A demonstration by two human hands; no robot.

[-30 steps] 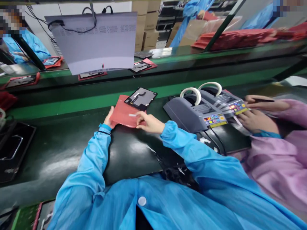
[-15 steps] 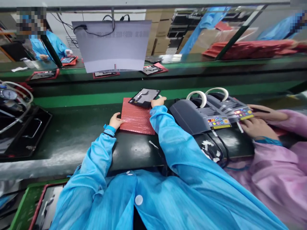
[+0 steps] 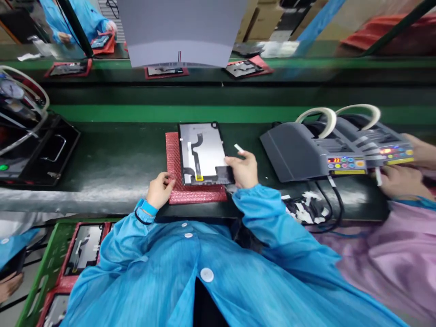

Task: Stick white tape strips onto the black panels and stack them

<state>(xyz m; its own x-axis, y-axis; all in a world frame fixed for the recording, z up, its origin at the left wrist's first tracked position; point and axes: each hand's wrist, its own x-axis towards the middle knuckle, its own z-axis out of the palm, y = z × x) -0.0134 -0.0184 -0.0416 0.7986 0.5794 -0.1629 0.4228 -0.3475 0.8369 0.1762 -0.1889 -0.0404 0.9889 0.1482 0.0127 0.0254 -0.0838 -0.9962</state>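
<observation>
A flat tablet screen panel (image 3: 209,147), its silver back with dark ribbon cables and a yellow label facing up, lies over a red bubble-wrap bag (image 3: 197,196) on the dark bench. My right hand (image 3: 245,170) grips the panel's lower right edge, thumb on top. A small white tape strip (image 3: 239,148) sticks out from the fingers of that hand. At the bag's left edge, my left hand (image 3: 161,190) is closed, thumb and forefinger pinching near the rim. Much of the bag is hidden under the panel.
Two grey tape dispensers (image 3: 306,150) stand on the right, with a co-worker's hands (image 3: 400,181) beside them. Cables and tape scraps (image 3: 308,209) lie in front. A black gauge machine (image 3: 34,145) is at left, a green crate (image 3: 37,277) of panels below. Overhead hangs a monitor (image 3: 180,34).
My right hand has brought the panel from a tilted position at the bag's far edge nearer and flatter over the bag. My left fingers have curled closer together. The view has dipped downward.
</observation>
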